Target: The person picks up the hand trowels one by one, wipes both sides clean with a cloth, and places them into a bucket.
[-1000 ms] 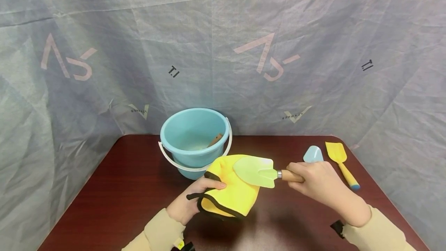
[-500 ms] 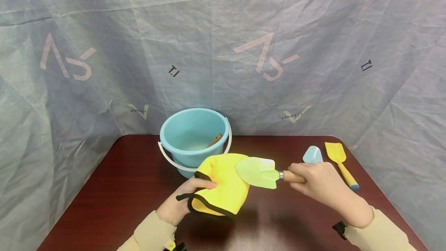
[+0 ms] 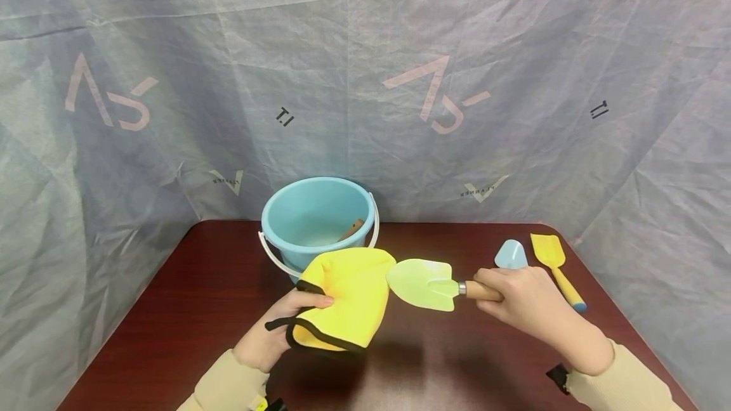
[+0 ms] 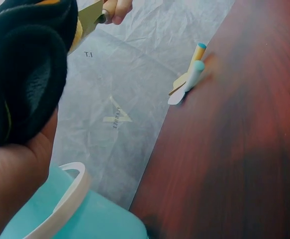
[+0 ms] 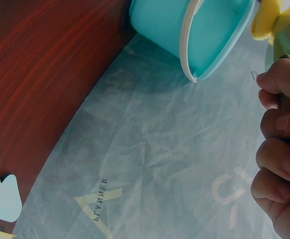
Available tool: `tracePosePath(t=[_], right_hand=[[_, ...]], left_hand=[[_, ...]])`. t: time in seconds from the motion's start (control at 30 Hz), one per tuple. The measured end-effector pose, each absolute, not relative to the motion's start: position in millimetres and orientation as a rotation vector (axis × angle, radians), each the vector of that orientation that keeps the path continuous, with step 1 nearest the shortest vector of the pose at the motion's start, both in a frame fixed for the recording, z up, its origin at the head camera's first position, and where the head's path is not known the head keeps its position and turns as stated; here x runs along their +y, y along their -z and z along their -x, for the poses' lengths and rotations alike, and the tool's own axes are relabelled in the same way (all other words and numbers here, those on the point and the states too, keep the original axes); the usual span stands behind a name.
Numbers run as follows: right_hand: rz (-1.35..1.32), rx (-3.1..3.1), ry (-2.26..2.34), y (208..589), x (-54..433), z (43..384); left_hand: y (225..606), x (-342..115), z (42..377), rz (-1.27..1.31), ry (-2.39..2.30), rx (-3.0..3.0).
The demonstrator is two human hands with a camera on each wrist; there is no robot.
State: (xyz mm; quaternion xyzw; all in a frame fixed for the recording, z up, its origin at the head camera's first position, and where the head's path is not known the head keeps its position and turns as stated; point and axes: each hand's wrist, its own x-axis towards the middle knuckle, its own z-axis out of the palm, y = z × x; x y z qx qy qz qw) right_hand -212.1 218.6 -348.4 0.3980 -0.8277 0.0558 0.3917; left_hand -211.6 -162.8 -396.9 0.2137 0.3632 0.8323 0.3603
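1. The trowel sits in the right hand, fingers curled round its wooden handle, blade pointing toward the other hand.
2. Near its tip is the yellow cloth, gripped by the left hand; I can't tell if they touch.
3. Just beyond the left fingers stands the bucket.
4. Past the right fingers, the scoop and yellow shovel lie on the table.

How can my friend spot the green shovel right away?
Look over the dark red table for the right hand. It grips the pale green trowel. Unlike the yellow scoop and blue scoop on the table, it's green and held up.
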Motion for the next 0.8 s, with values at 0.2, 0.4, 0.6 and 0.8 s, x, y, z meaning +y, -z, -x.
tracePosePath(t=[0.2, 0.4, 0.6, 0.8], right_hand=[[-1.014, -2.113, -0.144, 348, 220, 212], [-1.01, -2.118, -0.148, 348, 220, 212], [-1.0, -2.122, -0.132, 349, 221, 211], [-0.993, -2.127, -0.134, 349, 221, 210]], left_hand=[[395, -171, 208, -0.552, -2.167, 0.945], [395, -178, 204, -0.582, -2.195, 0.954], [398, -190, 204, -0.589, -2.21, 0.952], [404, -201, 206, -0.575, -2.205, 1.019]])
